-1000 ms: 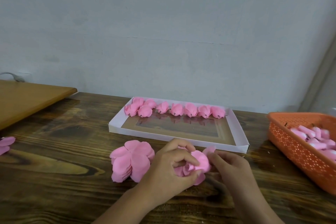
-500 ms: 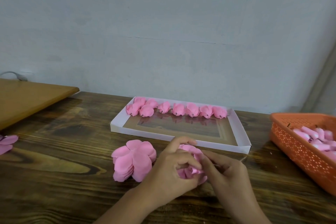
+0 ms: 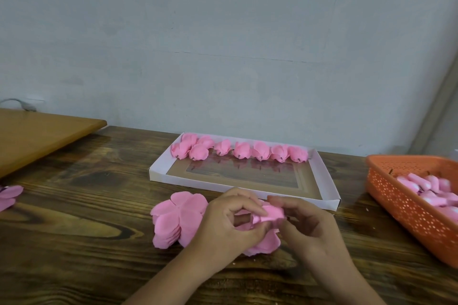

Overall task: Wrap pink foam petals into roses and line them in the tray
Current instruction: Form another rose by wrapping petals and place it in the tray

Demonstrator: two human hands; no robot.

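Observation:
My left hand (image 3: pixel 229 228) and my right hand (image 3: pixel 307 228) meet just above the wooden table, both pinching a half-wrapped pink foam rose (image 3: pixel 269 215) whose lower petals (image 3: pixel 266 244) hang below the fingers. A stack of flat pink petal sheets (image 3: pixel 177 218) lies on the table just left of my left hand. Behind the hands sits a shallow white tray (image 3: pixel 324 181) with several finished pink roses (image 3: pixel 244 150) lined along its far edge.
An orange perforated basket (image 3: pixel 406 203) with pink foam pieces stands at the right. Loose pink petals (image 3: pixel 8 195) lie at the table's left edge. A lighter wooden board (image 3: pixel 37 134) overlaps the table's back left corner. A grey wall rises close behind.
The rose has risen slightly off the table between my hands. My right hand's fingers have moved up over its top, folding a petal inward.

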